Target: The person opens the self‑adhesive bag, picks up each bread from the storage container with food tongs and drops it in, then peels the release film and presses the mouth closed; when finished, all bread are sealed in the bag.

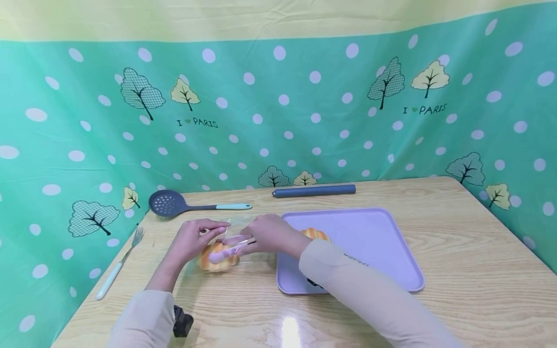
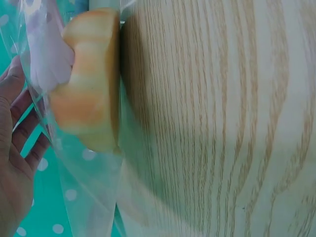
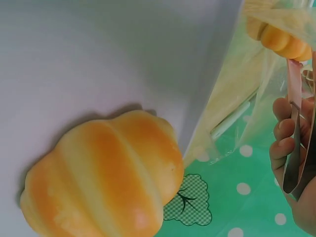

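Observation:
My left hand (image 1: 190, 241) pinches the edge of a clear plastic bag (image 2: 89, 197) with thumb and fingers. Inside the bag lies a striped bread roll (image 1: 224, 264), low over the wooden table. A pair of metal tongs (image 3: 294, 118) is gripped in my right hand (image 1: 271, 234), and their pale pink-purple tips (image 2: 52, 64) reach into the bag against the roll. Another bread roll (image 3: 103, 177) sits on the lilac tray (image 1: 370, 241), partly hidden behind my right forearm in the head view.
A dark skimmer (image 1: 167, 203) with a mint handle lies at the back left. Left of my hand is a fork (image 1: 114, 274) with a pale handle. A dark blue cylinder (image 1: 314, 191) rests along the table's back edge, before the green dotted curtain (image 1: 304, 130).

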